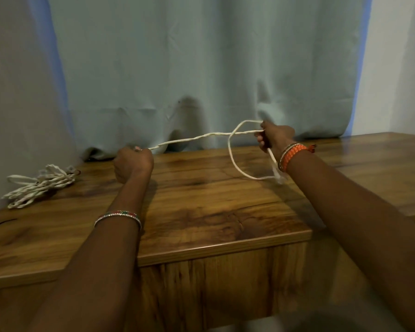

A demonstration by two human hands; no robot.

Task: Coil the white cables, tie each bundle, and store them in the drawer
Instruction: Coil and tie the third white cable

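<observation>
Pale blue-grey curtain (201, 68) is hung behind a wooden tabletop (201, 212) with a glossy dark-grained finish; a lower wooden front (213, 283) below its near edge is seen, possibly the drawer, not confirmed.

White cable (189, 139) is held in the air above the tabletop, stretched between both hands. Left hand (132, 164) is fisted, one end of the cable pinched at its top. Right hand (274, 137) is curled round the other part, where a single loose loop (233, 161) is formed and hung down toward the wood; a short tail (277, 173) is blurred below the wrist.

Long axis of the taut span is run left to right, rising slightly toward the right hand. Loop plane is roughly upright, tilted toward the table.

Cable is judged light, thin, soft and limp, twisted in texture, so not slippery; sag is expected once tension is dropped. Best held by pinch at the crossing of the loop, with new turns fed in by the left hand.

Second cable bundle (38, 188) is lying on the tabletop at far left, well apart from the hands, already coiled, long axis diagonal. Whether it is tied cannot be told.

Bangles are worn on both wrists.
</observation>
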